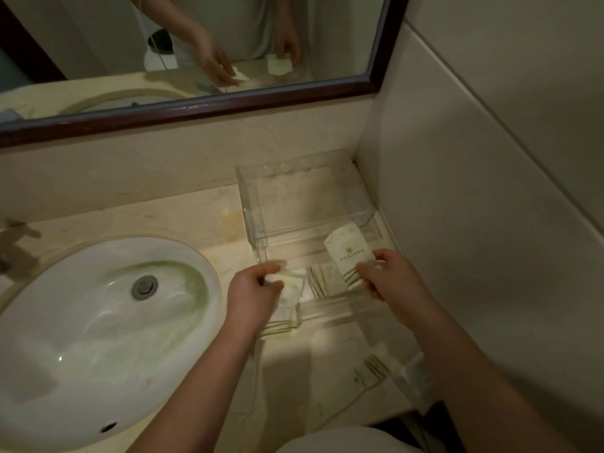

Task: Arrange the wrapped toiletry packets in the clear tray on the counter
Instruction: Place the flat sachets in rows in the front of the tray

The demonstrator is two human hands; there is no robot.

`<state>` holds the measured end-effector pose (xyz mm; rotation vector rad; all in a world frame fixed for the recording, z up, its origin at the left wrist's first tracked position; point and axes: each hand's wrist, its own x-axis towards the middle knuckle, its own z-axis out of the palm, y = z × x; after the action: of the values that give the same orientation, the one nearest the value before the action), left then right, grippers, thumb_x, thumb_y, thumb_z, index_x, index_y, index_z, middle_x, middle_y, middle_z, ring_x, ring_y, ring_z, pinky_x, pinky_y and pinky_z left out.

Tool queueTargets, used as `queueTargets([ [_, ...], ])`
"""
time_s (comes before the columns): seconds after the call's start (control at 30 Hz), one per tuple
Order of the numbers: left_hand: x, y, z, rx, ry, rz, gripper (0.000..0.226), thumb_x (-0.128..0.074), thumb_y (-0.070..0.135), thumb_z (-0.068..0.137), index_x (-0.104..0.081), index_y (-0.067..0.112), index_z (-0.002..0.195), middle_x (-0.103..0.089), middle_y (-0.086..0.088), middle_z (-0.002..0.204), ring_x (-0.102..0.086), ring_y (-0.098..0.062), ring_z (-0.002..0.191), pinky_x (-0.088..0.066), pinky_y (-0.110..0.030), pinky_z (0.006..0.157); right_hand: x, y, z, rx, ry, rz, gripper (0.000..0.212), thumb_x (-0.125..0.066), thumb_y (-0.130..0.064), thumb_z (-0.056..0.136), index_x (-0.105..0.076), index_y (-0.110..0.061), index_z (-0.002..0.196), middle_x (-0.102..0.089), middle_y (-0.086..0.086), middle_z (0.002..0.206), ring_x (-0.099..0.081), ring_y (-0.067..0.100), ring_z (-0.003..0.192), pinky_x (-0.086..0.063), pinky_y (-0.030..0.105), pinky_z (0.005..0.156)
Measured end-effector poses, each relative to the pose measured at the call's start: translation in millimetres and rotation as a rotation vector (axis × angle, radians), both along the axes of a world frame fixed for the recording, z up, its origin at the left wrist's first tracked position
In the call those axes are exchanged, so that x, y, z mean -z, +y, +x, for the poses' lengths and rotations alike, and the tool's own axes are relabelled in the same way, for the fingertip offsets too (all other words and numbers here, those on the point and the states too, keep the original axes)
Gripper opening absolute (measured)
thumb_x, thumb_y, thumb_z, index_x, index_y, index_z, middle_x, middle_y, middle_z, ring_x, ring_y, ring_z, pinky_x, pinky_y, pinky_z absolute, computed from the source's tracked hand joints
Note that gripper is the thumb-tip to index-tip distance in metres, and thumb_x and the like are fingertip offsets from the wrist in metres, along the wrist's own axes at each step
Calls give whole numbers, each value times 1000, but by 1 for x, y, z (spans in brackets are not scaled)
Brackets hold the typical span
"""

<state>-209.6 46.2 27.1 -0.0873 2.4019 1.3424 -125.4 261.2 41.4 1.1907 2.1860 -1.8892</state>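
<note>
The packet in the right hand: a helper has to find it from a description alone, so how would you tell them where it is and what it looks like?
Start at the sink and go right along the counter to the clear tray in the corner by the wall. The right hand holds a cream packet above the tray's near part. Unlike the other packets, it stands tilted up, with a small printed emblem facing the camera.
</note>
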Motion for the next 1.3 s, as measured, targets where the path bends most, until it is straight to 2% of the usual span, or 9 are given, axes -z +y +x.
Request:
queueTargets([
  [0.13,-7,-5,-13,-6,19,24,25,-73,5,78,-73,29,70,-71,-5,73,-66,-20,60,-56,-33,59,4,7,0,21,6,-9,10,-70,-26,82,-74,-17,87,-74,1,82,-65,13,70,-45,26,61],
  [0.27,-12,-3,-24,-37,73,82,19,-65,6,83,-64,16,67,-66,-3,66,-60,-13,57,-51,-31,59,8,10,-5,164,50,-75,24,-64,-31,87,-73,-31,65,-70,-14,61,-59,-5,51,-39,13,42],
  [0.43,-2,18,-27,-222,-265,204,14,-52,7,94,-57,5,81,-65,-14,88,-71,-16,55,-61,-42,74,21,15,-11,318,17,67,25,-65,-35,87,-70,-17,71,-61,-13,46,-51,-4,37,-38,17,39],
  [0.57,8,46,-26,-303,-457,288,14,-47,0,94,-56,-4,105,-59,-19,112,-71,-32,87,-59,-25,52,29,22,-20,323,22,179,22,-62,-27,91,-68,-14,75,-61,-4,52,-51,-2,35,-39,15,38],
  [0.67,15,63,-28,-436,-490,356,27,-45,-6,93,-52,-4,119,-52,-18,125,-67,-34,92,-59,-26,57,35,29,-27,280,-17,213,20,-57,-20,92,-68,-17,76,-63,-3,56,-57,4,45,-42,21,49],
  [0.8,24,73,-30,-557,-440,358,27,-44,-3,94,-53,2,118,-57,-13,112,-69,-28,72,-60,-41,80,41,34,-37,232,-52,215,15,-55,-14,91,-67,-23,88,-68,-5,71,-65,10,60,-48,23,55],
  [0.93,25,73,-30,-525,-288,234,13,-49,3,90,-52,15,93,-58,-4,88,-70,-25,73,-60,-39,72,43,32,-46,195,-86,220,24,-56,-14,90,-66,-13,112,-72,6,95,-70,23,86,-57,39,81],
  [1.13,18,71,-29,-358,-109,61,45,-54,10,87,-40,6,130,-54,-16,124,-58,-32,107,-50,-45,95,44,24,-50,188,-115,142,25,-55,-8,89,-66,-14,110,-72,5,79,-67,7,49,-50,21,41],
  [1.3,8,70,4,-144,307,-156,52,-56,3,82,-43,3,132,-35,-20,136,-37,-34,121,-34,-37,105,37,21,-42,51,-135,317,37,-59,-17,90,-60,-12,126,-71,6,104,-72,20,77,-61,37,71],
])
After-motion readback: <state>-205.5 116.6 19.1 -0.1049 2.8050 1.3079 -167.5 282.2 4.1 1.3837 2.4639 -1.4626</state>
